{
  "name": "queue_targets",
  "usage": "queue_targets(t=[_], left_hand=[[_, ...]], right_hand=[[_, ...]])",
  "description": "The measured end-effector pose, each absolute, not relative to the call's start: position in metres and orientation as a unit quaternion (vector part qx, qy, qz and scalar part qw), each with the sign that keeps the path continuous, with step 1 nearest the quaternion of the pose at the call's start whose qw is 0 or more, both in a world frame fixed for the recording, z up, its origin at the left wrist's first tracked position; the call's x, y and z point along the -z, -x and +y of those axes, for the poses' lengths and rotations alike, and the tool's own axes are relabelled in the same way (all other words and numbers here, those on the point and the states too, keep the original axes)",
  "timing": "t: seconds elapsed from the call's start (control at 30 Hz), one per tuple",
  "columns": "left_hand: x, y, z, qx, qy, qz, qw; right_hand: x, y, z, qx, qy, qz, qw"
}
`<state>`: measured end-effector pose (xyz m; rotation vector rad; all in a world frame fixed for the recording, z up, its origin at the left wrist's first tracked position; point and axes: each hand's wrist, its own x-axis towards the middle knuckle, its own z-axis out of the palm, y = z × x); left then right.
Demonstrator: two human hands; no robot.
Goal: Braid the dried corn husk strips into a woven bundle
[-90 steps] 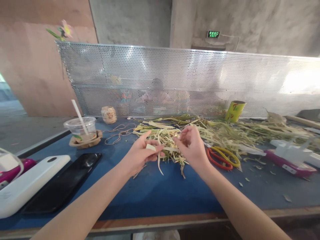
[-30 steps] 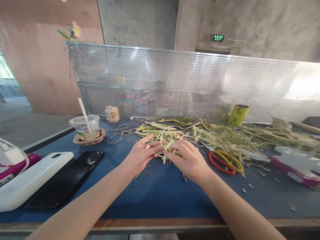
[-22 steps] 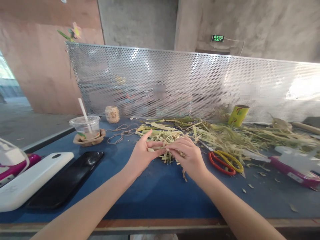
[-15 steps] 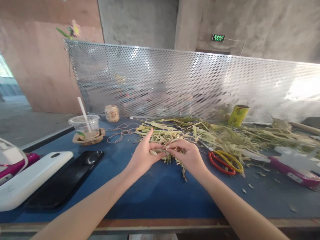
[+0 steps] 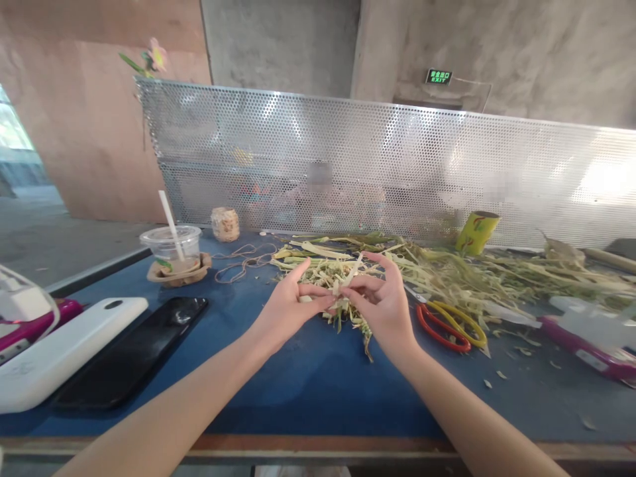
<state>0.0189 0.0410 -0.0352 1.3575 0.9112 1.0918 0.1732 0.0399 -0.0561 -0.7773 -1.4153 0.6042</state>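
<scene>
A pale strip of dried plant fibre (image 5: 354, 271) is pinched between both my hands above the blue table. My left hand (image 5: 291, 301) grips its lower end between thumb and fingers, the thumb side turned up. My right hand (image 5: 385, 298) pinches the same strip close by, its index finger stretched along the upper part. Fingertips hide where the strip is held. Beneath and behind the hands lies a heap of shredded, yellowish-green fibres (image 5: 318, 265). Right of my right hand lie scissors (image 5: 444, 326) with one red and one yellow handle loop.
On the left are a black phone (image 5: 132, 354), a white power bank (image 5: 74, 344), a plastic cup with straw (image 5: 171, 248) and looped twine (image 5: 243, 262). Long dried leaves (image 5: 457, 278) and a yellow can (image 5: 477, 232) lie right. A perforated metal screen (image 5: 318, 152) borders the back.
The strip now sticks up between my hands, pointing up and right. My right index finger has lifted and straightened; my left hand stays nearly in place. The view has shifted slightly.
</scene>
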Motion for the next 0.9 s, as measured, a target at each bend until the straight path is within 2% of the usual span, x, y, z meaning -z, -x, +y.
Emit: queue_targets(t=[0.1,0.27,0.33,0.5,0.6,0.73,0.9], left_hand=[[0.035,-0.019,0.043,-0.466,-0.539,0.381,0.589],[0.033,-0.021,0.041,-0.465,-0.512,0.370,0.620],[0.031,-0.022,0.039,-0.466,-0.517,0.374,0.613],[0.029,-0.021,0.037,-0.470,-0.567,0.384,0.558],[0.031,-0.020,0.039,-0.472,-0.559,0.393,0.556],[0.034,-0.017,0.042,-0.466,-0.571,0.377,0.561],[0.037,-0.015,0.044,-0.446,-0.594,0.394,0.542]], right_hand=[[0.056,-0.175,0.036,-0.165,0.338,-0.659,0.651],[0.054,-0.181,0.034,-0.010,0.290,-0.752,0.592],[0.054,-0.182,0.036,-0.012,0.298,-0.747,0.594],[0.055,-0.181,0.040,-0.106,0.330,-0.705,0.619],[0.053,-0.182,0.038,-0.056,0.287,-0.744,0.600],[0.048,-0.185,0.035,0.031,0.185,-0.837,0.514],[0.051,-0.189,0.041,0.064,0.226,-0.839,0.491]])
